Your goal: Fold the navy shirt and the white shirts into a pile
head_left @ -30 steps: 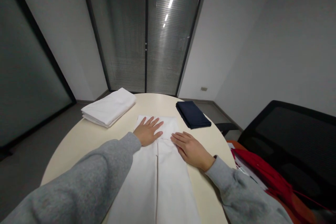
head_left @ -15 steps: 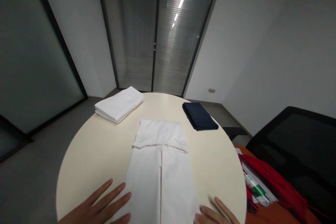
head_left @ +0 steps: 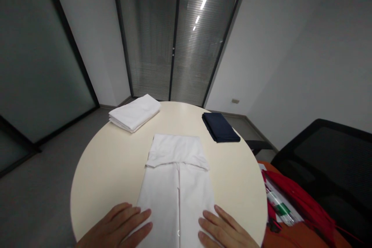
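Note:
A white cloth [head_left: 162, 186] lies lengthwise on the round cream table [head_left: 116, 166], its far end folded over and a seam running down its middle. My left hand [head_left: 119, 224] rests at the cloth's near left edge, fingers stretched out with the tips on the fabric. On the opposite edge, my right hand [head_left: 223, 226] lies with its fingers spread over the cloth. Neither hand grips anything. The near end of the cloth runs out of view.
A folded white cloth [head_left: 135, 112] sits at the table's back left, a folded navy cloth [head_left: 221, 127] at its back right. Right of the table stand a black mesh chair [head_left: 328, 162] and an orange seat with a red bag [head_left: 299, 197] and packaged items.
My right hand has moved left and up onto the cloth's right edge. My left hand has shifted slightly right, its fingers closer together. The view has shifted a little.

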A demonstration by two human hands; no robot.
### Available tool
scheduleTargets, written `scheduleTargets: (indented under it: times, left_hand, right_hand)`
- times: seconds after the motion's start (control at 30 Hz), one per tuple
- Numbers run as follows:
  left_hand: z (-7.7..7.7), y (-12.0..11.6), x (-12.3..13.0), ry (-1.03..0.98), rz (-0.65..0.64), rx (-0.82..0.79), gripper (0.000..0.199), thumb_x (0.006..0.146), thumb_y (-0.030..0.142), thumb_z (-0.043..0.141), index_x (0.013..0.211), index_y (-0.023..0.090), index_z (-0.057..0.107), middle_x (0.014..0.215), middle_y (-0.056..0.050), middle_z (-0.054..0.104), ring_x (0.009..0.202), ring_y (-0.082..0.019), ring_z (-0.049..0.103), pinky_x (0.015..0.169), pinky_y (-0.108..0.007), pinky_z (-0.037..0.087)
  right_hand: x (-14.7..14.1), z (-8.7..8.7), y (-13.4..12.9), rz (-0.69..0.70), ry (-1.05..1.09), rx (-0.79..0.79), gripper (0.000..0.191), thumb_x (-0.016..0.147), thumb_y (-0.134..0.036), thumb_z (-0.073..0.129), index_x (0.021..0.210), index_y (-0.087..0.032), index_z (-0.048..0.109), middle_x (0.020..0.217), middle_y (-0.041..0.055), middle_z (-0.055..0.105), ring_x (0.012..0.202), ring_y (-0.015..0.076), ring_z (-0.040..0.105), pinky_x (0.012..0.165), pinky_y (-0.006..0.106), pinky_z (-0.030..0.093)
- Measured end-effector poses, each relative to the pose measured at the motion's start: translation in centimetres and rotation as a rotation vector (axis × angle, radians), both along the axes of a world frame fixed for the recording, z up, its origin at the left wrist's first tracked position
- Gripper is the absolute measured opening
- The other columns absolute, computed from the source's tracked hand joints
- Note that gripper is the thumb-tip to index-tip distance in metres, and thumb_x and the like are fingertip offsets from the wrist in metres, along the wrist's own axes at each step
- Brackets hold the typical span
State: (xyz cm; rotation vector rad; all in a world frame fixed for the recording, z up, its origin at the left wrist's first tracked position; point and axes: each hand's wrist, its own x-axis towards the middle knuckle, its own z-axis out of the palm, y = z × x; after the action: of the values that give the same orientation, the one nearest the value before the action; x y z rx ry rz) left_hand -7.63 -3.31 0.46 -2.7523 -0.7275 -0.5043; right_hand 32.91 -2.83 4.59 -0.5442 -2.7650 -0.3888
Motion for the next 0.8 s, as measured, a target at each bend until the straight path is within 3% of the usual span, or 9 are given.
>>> scheduleTargets:
  times: [0.2, 0.3, 0.37, 0.4, 0.47, 0.53, 0.63, 0.7, 0.8]
  left_hand:
    - [0.8, 0.4, 0.6, -0.212, 0.024, -0.385, 0.038, 0.098, 0.019, 0.056, 0.13, 0.036, 0.067, 0.125, 0.0, 0.077, 0.106, -0.022, 0.068, 0.109, -0.039, 0.047]
    - [1.3, 0.4, 1.7, -0.394, 0.202, -0.586, 0.022, 0.099, 0.028, 0.053, 0.101, 0.029, 0.075, 0.1, -0.005, 0.078, 0.091, -0.022, 0.068, 0.086, -0.031, 0.056]
    - [1.9, 0.5, 2.7, -0.491, 0.399, -0.68, 0.032, 0.102, 0.037, 0.047, 0.086, 0.025, 0.073, 0.088, -0.006, 0.074, 0.084, -0.022, 0.067, 0.078, -0.029, 0.056]
    - [2.3, 0.6, 3.2, -0.516, 0.486, -0.712, 0.038, 0.102, 0.041, 0.045, 0.08, 0.025, 0.071, 0.084, -0.006, 0.073, 0.082, -0.023, 0.066, 0.077, -0.03, 0.056]
    - [2.9, 0.8, 4.1, -0.523, 0.599, -0.762, 0.045, 0.102, 0.047, 0.044, 0.072, 0.024, 0.068, 0.08, -0.006, 0.071, 0.079, -0.023, 0.065, 0.079, -0.031, 0.055]
    - [3.3, 1.1, 4.8, -0.501, 0.665, -0.805, 0.048, 0.1, 0.05, 0.045, 0.065, 0.023, 0.064, 0.075, -0.006, 0.069, 0.076, -0.023, 0.065, 0.078, -0.032, 0.054]
    - [3.6, 1.5, 5.4, -0.463, 0.787, -0.836, 0.049, 0.096, 0.055, 0.047, 0.064, 0.022, 0.062, 0.072, -0.007, 0.069, 0.074, -0.024, 0.065, 0.074, -0.033, 0.051]
    - [3.8, 1.9, 5.5, -0.468, 0.843, -0.869, 0.047, 0.096, 0.058, 0.046, 0.07, 0.023, 0.063, 0.073, -0.006, 0.07, 0.074, -0.025, 0.067, 0.071, -0.033, 0.049]
    - [4.1, 2.3, 5.6, -0.515, 0.855, -0.962, 0.039, 0.099, 0.053, 0.042, 0.106, 0.023, 0.065, 0.074, -0.003, 0.074, 0.07, -0.024, 0.069, 0.067, -0.032, 0.048]
  right_hand:
    - [-0.4, -1.2, 0.5, -0.127, 0.317, -0.417, 0.028, 0.109, -0.031, 0.049, 0.128, -0.023, 0.068, 0.115, 0.0045, 0.081, 0.108, 0.0183, 0.075, 0.109, 0.031, 0.054]
    - [-1.5, -1.5, 0.8, -0.388, 0.521, -0.687, 0.033, 0.106, -0.038, 0.046, 0.099, -0.022, 0.074, 0.092, 0.0071, 0.079, 0.086, 0.022, 0.074, 0.083, 0.032, 0.059]
    - [-2.2, -1.3, 1.1, -0.593, 0.628, -0.826, 0.042, 0.105, -0.044, 0.044, 0.085, -0.021, 0.072, 0.081, 0.0065, 0.075, 0.077, 0.0223, 0.07, 0.073, 0.031, 0.056]
    - [-2.5, -1.1, 1.2, -0.672, 0.684, -0.886, 0.041, 0.104, -0.047, 0.046, 0.088, -0.02, 0.072, 0.083, 0.0063, 0.075, 0.078, 0.0229, 0.07, 0.073, 0.03, 0.055]
    - [-2.9, -0.8, 1.6, -0.771, 0.8, -0.998, 0.039, 0.1, -0.051, 0.054, 0.116, -0.019, 0.071, 0.095, 0.0073, 0.077, 0.085, 0.0249, 0.072, 0.077, 0.031, 0.056]
    - [-3.1, -0.7, 1.9, -0.82, 0.889, -1.092, 0.058, 0.095, -0.049, 0.06, 0.145, -0.019, 0.053, 0.103, 0.008, 0.078, 0.086, 0.025, 0.073, 0.078, 0.032, 0.058]
    - [-3.1, -1.0, 2.1, -0.856, 0.953, -1.09, 0.073, 0.095, -0.046, 0.059, 0.159, -0.019, 0.034, 0.095, 0.0051, 0.077, 0.074, 0.0217, 0.071, 0.068, 0.029, 0.056]
    - [-3.0, -1.4, 2.3, -0.855, 0.942, -0.979, 0.07, 0.098, -0.047, 0.055, 0.158, -0.018, 0.034, 0.09, 0.0038, 0.075, 0.071, 0.0206, 0.069, 0.066, 0.028, 0.055]
    - [-2.9, -1.8, 2.9, -0.849, 0.835, -0.812, 0.059, 0.102, -0.048, 0.047, 0.153, -0.018, 0.042, 0.084, 0.0039, 0.072, 0.069, 0.0216, 0.069, 0.064, 0.029, 0.054]
